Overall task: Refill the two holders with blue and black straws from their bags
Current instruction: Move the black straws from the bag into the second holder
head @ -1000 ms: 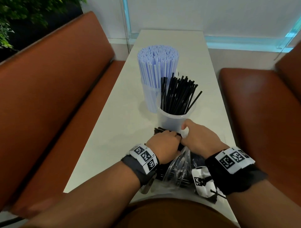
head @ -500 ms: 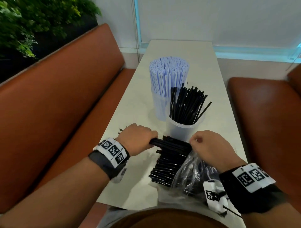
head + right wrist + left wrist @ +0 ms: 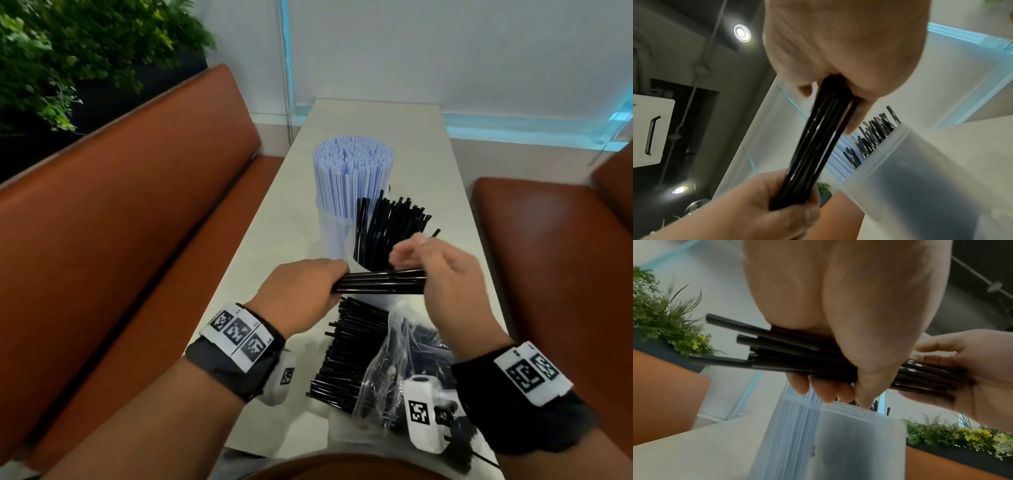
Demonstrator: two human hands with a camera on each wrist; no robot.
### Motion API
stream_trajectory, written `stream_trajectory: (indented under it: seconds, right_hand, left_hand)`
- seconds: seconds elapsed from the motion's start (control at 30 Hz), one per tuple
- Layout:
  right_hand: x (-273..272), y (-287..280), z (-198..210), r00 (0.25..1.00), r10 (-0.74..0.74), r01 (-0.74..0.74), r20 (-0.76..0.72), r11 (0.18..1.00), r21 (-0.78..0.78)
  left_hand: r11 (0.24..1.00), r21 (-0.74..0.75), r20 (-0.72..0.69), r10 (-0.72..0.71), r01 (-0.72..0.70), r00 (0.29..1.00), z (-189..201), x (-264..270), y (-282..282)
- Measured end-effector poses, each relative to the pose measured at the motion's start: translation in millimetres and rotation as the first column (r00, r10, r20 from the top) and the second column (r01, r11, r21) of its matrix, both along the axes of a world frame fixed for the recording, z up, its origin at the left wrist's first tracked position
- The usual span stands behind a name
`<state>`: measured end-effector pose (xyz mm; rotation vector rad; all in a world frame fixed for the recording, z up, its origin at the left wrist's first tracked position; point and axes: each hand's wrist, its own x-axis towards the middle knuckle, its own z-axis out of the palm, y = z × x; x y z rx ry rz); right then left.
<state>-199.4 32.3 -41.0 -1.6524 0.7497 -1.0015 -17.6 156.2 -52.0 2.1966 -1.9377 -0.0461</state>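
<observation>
A: Black straw bundle [image 3: 380, 286] — where?
B: Held level above table [image 3: 284, 219], just before frosted holder [image 3: 857, 434]. Left hand [image 3: 301, 294] is wrapped round one end; other end is cupped by right hand [image 3: 448, 274], fingers loosely curled.
A: Textures?
B: Thin glossy tubes. Crinkly clear bag [image 3: 397, 363] w/ loose straws is seen below.
</observation>
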Motion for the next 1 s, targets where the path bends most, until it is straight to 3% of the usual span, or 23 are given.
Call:
stream_trajectory:
  seconds: [0.07, 0.1, 0.17, 0.23, 0.3, 0.37, 0.4, 0.43, 0.5, 0.57, 0.6, 0.7, 0.77, 0.83, 0.93, 1.0]
  right_hand:
    - [-5, -8, 2, 0.986, -0.119, 0.11, 0.113, 0.99, 0.084]
    - [-6, -10, 3, 0.99, -0.109, 0.099, 0.09, 0.989, 0.107]
    - [-2, -6, 0, 0.996, 0.028, -0.019, -0.082, 0.995, 0.102]
    - [4, 3, -5, 0.985, 0.104, -0.088, -0.137, 0.989, 0.115]
    - [4, 4, -3, 0.998, 0.059, -0.053, -0.021, 0.978, 0.201]
    - [1, -4, 2, 0.993, -0.007, -0.035, 0.119, 0.938, 0.345]
    - [-1, -7, 5, 0.986, -0.023, -0.049, 0.162, 0.904, 0.425]
    - [-1, -10, 6, 0.983, -0.026, -0.069, 0.182, 0.866, 0.496]
    - [2, -11, 4, 0.985, -0.011, -0.093, 0.17, 0.801, 0.591]
    - [6, -8, 2, 0.988, 0.009, -0.107, 0.153, 0.754, 0.648]
    - [7, -6, 3, 0.987, 0.008, -0.115, 0.16, 0.732, 0.672]
    - [9, -3, 8, 0.969, -0.029, -0.166, 0.244, 0.654, 0.738]
    - [11, 3, 12, 0.938, -0.001, -0.277, 0.346, 0.594, 0.755]
    - [13, 8, 15, 0.907, 0.028, -0.364, 0.42, 0.554, 0.749]
    - [12, 4, 17, 0.898, -0.083, -0.322, 0.433, 0.546, 0.773]
    - [10, -2, 15, 0.904, -0.11, -0.283, 0.413, 0.571, 0.77]
  left_hand:
    - [0.999, -0.032, 0.014, 0.026, -0.025, 1.0, 0, -3, -5]
    - [0.998, -0.059, 0.013, 0.03, -0.029, 0.999, 0, -4, -7]
    - [0.994, -0.106, -0.016, -0.015, 0.013, 1.0, 2, -15, -13]
    - [0.989, -0.116, -0.019, -0.097, 0.094, 0.995, 2, -32, -19]
    - [0.988, -0.122, -0.051, -0.102, 0.095, 0.993, 4, -37, -24]
    - [0.989, -0.146, -0.198, -0.047, 0.017, 0.979, 12, -27, -26]
    - [0.981, -0.192, -0.336, -0.033, -0.034, 0.941, 19, -21, -26]
    - [0.957, -0.272, -0.512, -0.056, -0.1, 0.857, 28, -19, -27]
    - [0.852, -0.457, -0.783, -0.249, -0.256, 0.57, 51, -23, -30]
    - [0.726, -0.571, -0.821, -0.493, -0.383, 0.289, 71, -29, -37]
    - [0.678, -0.592, -0.797, -0.572, -0.436, 0.192, 78, -29, -42]
    - [0.614, -0.568, -0.73, -0.683, -0.547, -0.009, 89, -33, -55]
    - [0.637, -0.534, -0.736, -0.674, -0.555, -0.066, 87, -43, -61]
    - [0.691, -0.504, -0.785, -0.617, -0.519, -0.06, 80, -52, -65]
    - [0.709, -0.461, -0.788, -0.604, -0.533, -0.122, 77, -50, -67]
    - [0.706, -0.439, -0.795, -0.594, -0.556, -0.126, 76, -49, -67]
